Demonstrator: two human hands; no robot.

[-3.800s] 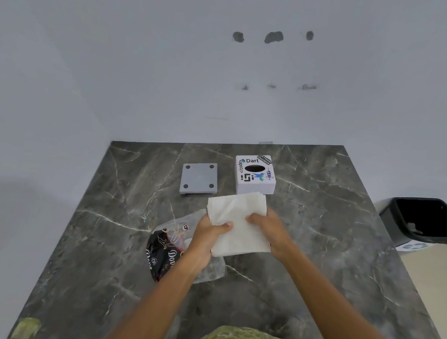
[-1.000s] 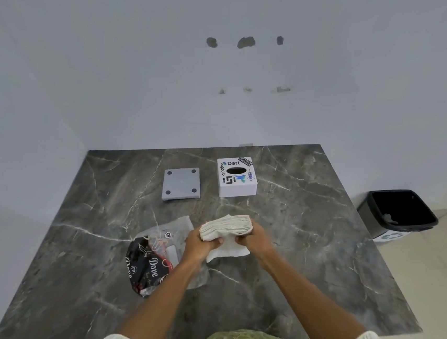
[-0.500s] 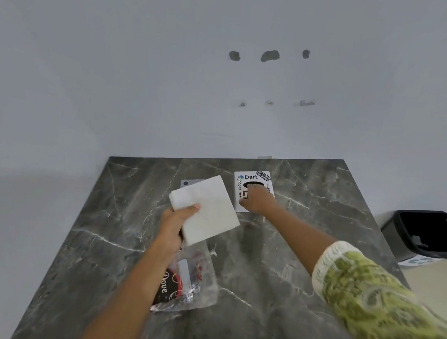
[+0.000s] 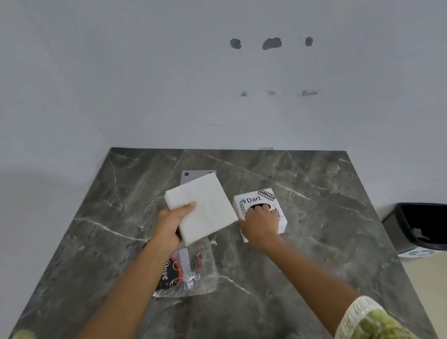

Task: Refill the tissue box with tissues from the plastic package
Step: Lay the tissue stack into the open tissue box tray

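Observation:
My left hand [image 4: 171,227] holds a flat white stack of tissues [image 4: 202,208] above the table, thumb on top of it. To its right stands the white tissue box [image 4: 255,199] with stickers and a dark oval opening on top. My right hand [image 4: 261,222] grips the box from above, with fingertips hooked into the opening. The plastic package [image 4: 193,273], clear with a black and red print, lies flat on the table below my left wrist.
A grey square plate with dark corner dots [image 4: 192,174] lies behind the tissue stack, mostly hidden by it. The dark marble table [image 4: 320,233] meets the white wall at the back. A black bin [image 4: 429,227] stands on the floor at the right.
The box has come nearer and turned slightly under my right hand, whose fingers now hook into the opening. My left hand still holds the tissue stack, which earlier both hands held.

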